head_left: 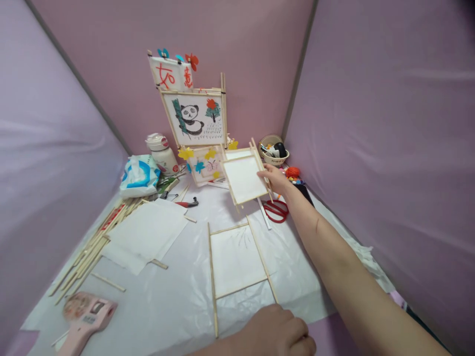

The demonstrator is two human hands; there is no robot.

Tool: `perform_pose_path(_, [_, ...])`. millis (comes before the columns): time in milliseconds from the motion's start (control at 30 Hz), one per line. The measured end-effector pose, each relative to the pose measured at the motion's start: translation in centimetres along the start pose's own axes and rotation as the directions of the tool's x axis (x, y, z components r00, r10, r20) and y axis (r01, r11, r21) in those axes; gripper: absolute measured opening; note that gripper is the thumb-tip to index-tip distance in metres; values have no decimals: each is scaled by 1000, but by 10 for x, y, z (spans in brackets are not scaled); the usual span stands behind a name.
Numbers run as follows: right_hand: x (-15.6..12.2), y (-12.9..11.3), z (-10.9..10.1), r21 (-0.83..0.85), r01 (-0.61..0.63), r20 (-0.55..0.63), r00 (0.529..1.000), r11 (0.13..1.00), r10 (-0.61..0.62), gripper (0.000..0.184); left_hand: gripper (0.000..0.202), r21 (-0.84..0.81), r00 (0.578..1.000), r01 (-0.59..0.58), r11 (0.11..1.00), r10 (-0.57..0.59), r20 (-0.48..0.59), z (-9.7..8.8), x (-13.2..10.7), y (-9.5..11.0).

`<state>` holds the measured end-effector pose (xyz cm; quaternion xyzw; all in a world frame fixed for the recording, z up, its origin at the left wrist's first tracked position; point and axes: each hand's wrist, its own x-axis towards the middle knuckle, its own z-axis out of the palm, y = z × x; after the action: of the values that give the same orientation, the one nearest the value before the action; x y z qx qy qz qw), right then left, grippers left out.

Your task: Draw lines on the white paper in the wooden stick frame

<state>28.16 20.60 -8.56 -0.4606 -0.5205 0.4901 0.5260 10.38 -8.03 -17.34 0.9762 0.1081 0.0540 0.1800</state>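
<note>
My right hand point(276, 179) reaches far forward and grips the right edge of a small stick-framed white paper panel point(244, 178), held tilted above the table. My left hand point(276, 332) rests near the front edge with its fingers curled under; nothing shows in it. Just beyond my left hand a second stick-framed paper panel point(237, 259) lies flat on the white table cover point(178, 306). At the back stands a stacked lantern of framed panels point(195, 118) with a panda drawing, red characters and paper flowers.
Red scissors point(276, 210) lie under my right wrist. Loose sheets of white paper point(146, 235) and several bamboo sticks point(92, 247) lie left. A pink glue gun point(87, 314) sits front left. A white bottle point(162, 153), tissue pack point(139, 175) and bowl point(274, 151) stand behind. Pink walls enclose the space.
</note>
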Motion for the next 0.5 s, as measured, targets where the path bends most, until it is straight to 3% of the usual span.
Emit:
perform_pose_path(167, [2,-17,-12,111,185,-83,981,976,-176,40,20,34,999,-21,999,22,-36,4,6,0])
perform_pose_path(267, [-4,-38,-3,111,298,-113,952,948,-286,39,19,51,998,-32,998,35,-56,7,6,-2])
perform_pose_path(367, [-20,-57,28,76,388,-153,915,919,-373,35,21,67,997,-33,997,37,-69,11,6,-4])
perform_pose_path(500, [-45,-55,103,130,384,-155,918,914,-364,29,23,82,996,-30,996,37,-80,17,6,-6])
